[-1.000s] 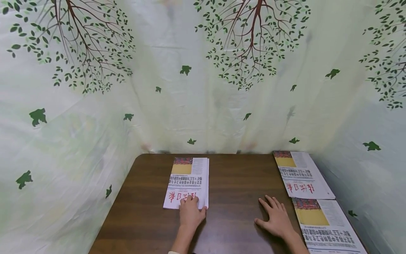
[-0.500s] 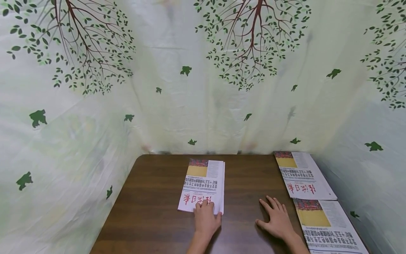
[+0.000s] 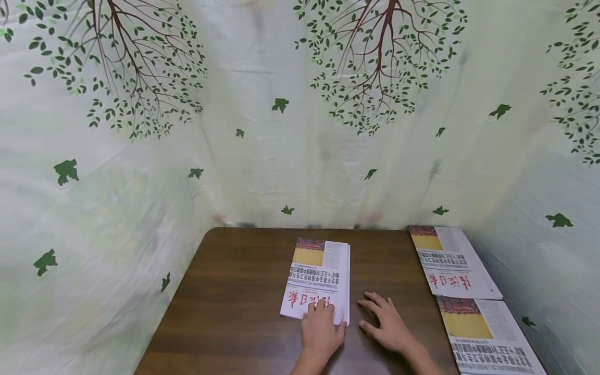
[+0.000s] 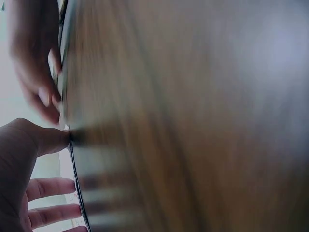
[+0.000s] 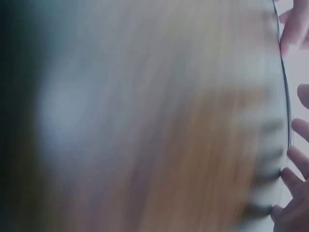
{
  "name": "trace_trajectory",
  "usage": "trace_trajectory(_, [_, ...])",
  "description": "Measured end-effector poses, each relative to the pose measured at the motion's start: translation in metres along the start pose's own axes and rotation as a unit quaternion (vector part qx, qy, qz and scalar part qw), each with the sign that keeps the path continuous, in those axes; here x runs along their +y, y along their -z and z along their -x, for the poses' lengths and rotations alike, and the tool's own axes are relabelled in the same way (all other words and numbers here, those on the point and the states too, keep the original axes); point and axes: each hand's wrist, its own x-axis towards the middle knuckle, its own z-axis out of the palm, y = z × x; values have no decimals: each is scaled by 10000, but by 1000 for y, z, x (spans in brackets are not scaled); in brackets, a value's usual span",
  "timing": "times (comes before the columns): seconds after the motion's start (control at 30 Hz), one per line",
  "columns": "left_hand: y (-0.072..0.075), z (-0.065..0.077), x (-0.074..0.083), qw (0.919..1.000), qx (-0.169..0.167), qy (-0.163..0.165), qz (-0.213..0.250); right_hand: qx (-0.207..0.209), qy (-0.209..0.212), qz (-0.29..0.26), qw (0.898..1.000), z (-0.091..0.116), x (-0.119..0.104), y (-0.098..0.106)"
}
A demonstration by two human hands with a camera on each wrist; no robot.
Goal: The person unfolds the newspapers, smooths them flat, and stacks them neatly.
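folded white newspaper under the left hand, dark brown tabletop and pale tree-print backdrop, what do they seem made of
Folded white newspaper: thin paper, likely matte newsprint; dense print and layered edges suggest it.
Dark brown tabletop: wood or wood-look laminate, satin; streaky grain and soft sheen fit either.
Pale tree-print backdrop: probably fabric or plastic sheeting, fairly matte; creases suggest a flexible sheet.

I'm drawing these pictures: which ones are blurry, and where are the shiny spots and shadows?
Head view: sharp on the middle newspaper, soft shadow beside the right hand. Left wrist view: table blurry, pale glare upper right, dark shadow stripes lower left. Right wrist view: table blurry too, pale glare left of middle, left edge nearly black, shadow stripes lower right.
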Motion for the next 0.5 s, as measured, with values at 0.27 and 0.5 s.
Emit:
trace_trajectory(0.27, [-2,1,12,9998,70,-209,-3,701,531,119,9961,-10,-2,-16])
trace_trajectory(0.5, [-3,4,22,9992,162,-363,104,774,562,89,9954,-5,-5,-12])
